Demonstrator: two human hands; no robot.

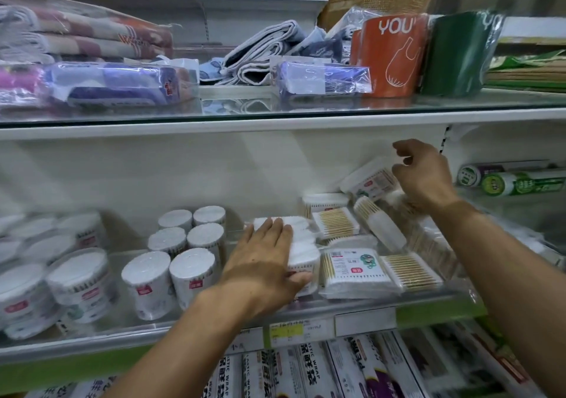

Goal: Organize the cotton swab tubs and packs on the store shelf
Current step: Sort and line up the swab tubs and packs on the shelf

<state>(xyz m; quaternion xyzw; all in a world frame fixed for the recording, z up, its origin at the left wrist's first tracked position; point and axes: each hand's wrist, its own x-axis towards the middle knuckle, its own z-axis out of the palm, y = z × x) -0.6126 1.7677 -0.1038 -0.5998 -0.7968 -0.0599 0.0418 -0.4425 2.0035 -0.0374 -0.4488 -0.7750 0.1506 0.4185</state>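
Store shelf (214,321): left hand (263,260) flat on swab pack (301,244), right hand (425,177) grasping packs (395,201).

Two bare forearms, no sleeves, no jewellery

Both bare forearms reach forward and up from the lower edge of the view. The left hand (269,263) lies palm down, its fingers (271,229) straight and close together, the thumb spread out to the right side. The right hand (424,174) is raised higher and further right, back of the hand toward the camera, wrist bent, its fingers (401,148) loosely curled downward.
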